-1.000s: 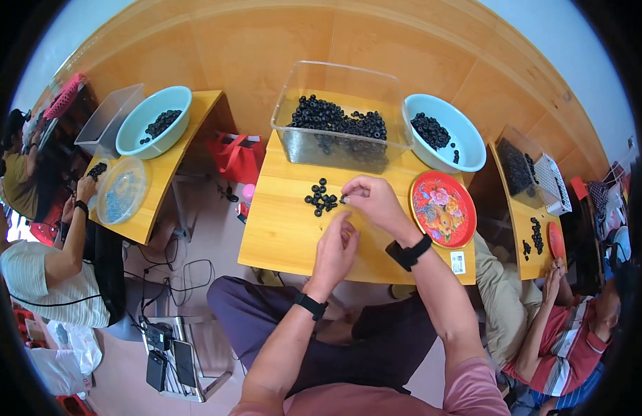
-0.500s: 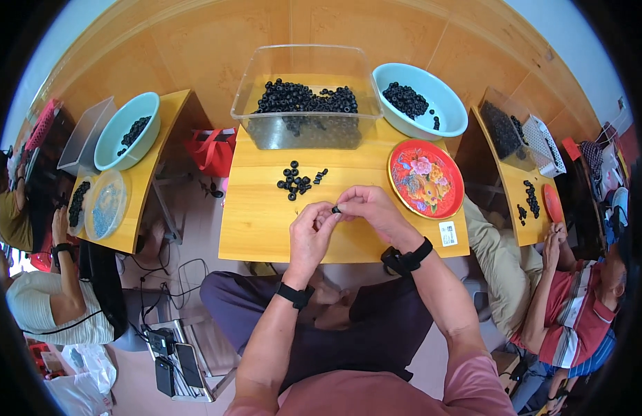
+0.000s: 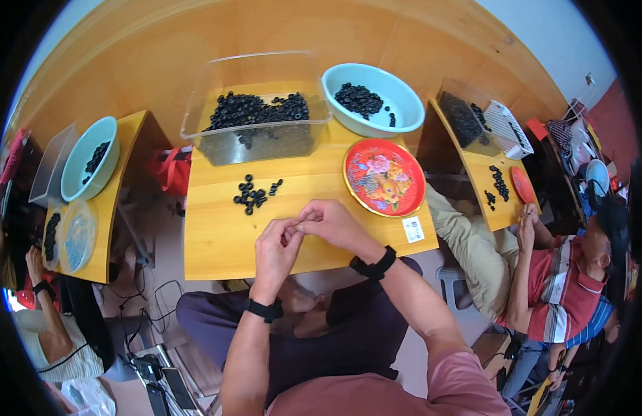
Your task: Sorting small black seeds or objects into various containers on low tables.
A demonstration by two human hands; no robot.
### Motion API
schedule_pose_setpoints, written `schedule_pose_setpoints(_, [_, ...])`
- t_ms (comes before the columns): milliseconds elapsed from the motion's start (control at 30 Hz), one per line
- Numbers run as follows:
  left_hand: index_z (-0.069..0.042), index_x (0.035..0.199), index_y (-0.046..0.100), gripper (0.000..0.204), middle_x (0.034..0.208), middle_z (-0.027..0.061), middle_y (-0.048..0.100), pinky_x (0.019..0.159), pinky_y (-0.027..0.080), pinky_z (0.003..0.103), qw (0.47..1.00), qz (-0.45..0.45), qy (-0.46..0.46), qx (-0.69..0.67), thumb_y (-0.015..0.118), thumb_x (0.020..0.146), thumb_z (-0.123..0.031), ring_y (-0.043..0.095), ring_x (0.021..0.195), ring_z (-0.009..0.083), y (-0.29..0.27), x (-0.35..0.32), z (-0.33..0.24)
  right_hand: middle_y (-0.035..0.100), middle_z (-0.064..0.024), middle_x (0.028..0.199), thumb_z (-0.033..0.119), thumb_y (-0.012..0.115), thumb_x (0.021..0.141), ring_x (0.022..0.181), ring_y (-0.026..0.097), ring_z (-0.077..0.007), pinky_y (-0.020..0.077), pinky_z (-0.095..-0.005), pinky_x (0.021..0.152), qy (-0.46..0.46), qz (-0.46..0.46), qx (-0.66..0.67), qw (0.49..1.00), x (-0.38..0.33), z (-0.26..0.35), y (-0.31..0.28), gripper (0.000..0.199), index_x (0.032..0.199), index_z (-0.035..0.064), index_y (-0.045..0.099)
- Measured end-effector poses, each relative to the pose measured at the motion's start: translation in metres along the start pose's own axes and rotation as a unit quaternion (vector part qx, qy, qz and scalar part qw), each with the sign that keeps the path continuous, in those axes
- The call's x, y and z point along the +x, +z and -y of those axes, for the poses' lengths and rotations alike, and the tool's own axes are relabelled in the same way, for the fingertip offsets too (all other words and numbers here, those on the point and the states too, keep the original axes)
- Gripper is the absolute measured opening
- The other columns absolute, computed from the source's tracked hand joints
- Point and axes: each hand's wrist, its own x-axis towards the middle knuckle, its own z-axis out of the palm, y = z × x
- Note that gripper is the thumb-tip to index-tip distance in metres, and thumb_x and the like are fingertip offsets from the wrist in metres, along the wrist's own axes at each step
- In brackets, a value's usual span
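Both hands meet over the near edge of the wooden counter [image 3: 217,243]. The left hand [image 3: 276,249] and the right hand [image 3: 335,225] are touching at the fingertips, fingers pinched together on something too small to make out between them, so what they are clamped on I cannot tell. Each wrist wears a black band.

Just beyond the hands, a little to the left, lies a small heap of black rings [image 3: 253,194] loose on the counter. Further back stands a clear plastic tub [image 3: 255,104], its floor covered with more of the same black pieces. To its right sits a pale blue bowl [image 3: 373,100] with another batch inside. Nearer, right of the hands, a red plate [image 3: 383,177] with a flower pattern rests flat, and a small white label lies just beside its lower edge.

On the right, another person in a striped red shirt [image 3: 563,291] sits at a neighbouring counter. On the left, another blue bowl [image 3: 89,158] stands on a separate counter.
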Motion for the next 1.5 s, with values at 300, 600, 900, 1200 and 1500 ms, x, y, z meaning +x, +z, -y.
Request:
schedule_pose_setpoints(300, [0.002, 0.104, 0.07, 0.021, 0.081, 0.0089, 0.066, 0.064, 0.052, 0.029, 0.998, 0.047, -0.034, -0.016, 0.079, 0.085, -0.002, 0.06, 0.067, 0.0154, 0.004, 0.0, -0.004, 0.076, -0.0127, 0.092, 0.008, 0.069, 0.089, 0.082, 0.073, -0.0174, 0.0564, -0.0306, 0.076, -0.032, -0.054, -0.098, 0.993, -0.023, 0.022, -0.011, 0.016, 0.101, -0.0033, 0.069])
schedule_pose_setpoints(600, [0.003, 0.103, 0.07, 0.019, 0.081, 0.0122, 0.068, 0.065, 0.053, 0.031, 0.998, 0.049, -0.047, -0.018, 0.078, 0.087, -0.004, 0.063, 0.067, 0.0184, -0.001, 0.0, -0.008, 0.073, -0.0161, 0.098, 0.01, 0.069, 0.083, 0.094, 0.07, -0.0359, 0.0541, -0.049, 0.081, 0.011, -0.132, -0.493, 0.86, -0.056, 0.03, -0.135, 0.015, 0.096, 0.0072, 0.075])
schedule_pose_setpoints(900, [0.002, 0.102, 0.07, 0.018, 0.082, 0.0121, 0.066, 0.066, 0.053, 0.031, 0.998, 0.054, -0.042, -0.01, 0.077, 0.086, -0.002, 0.063, 0.068, 0.0198, -0.001, 0.0, -0.008, 0.073, -0.0131, 0.085, 0.009, 0.075, 0.077, 0.083, 0.071, -0.0304, 0.0527, -0.0446, 0.076, -0.03, -0.121, -0.541, 0.831, -0.055, 0.009, -0.133, 0.014, 0.091, 0.0053, 0.073])
schedule_pose_setpoints(1200, [0.002, 0.102, 0.069, 0.018, 0.083, 0.0121, 0.066, 0.066, 0.053, 0.031, 0.997, 0.058, -0.04, -0.009, 0.077, 0.086, -0.002, 0.063, 0.068, 0.0199, -0.003, -0.001, -0.007, 0.071, -0.0127, 0.088, 0.012, 0.067, 0.081, 0.081, 0.069, -0.0336, 0.0533, -0.0441, 0.073, -0.11, -0.112, -0.456, 0.876, -0.055, 0.044, -0.069, 0.01, 0.088, 0.0058, 0.07])
schedule_pose_setpoints(1500, [0.001, 0.104, 0.068, 0.02, 0.084, 0.0126, 0.066, 0.066, 0.053, 0.032, 0.997, 0.07, -0.038, 0.0, 0.077, 0.086, -0.003, 0.063, 0.069, 0.0213, 0.0, 0.001, -0.008, 0.066, -0.0172, 0.083, 0.008, 0.065, 0.082, 0.082, 0.068, -0.037, 0.0524, -0.048, 0.073, -0.149, -0.07, -0.499, 0.851, -0.039, 0.016, -0.027, 0.009, 0.084, 0.0001, 0.064])
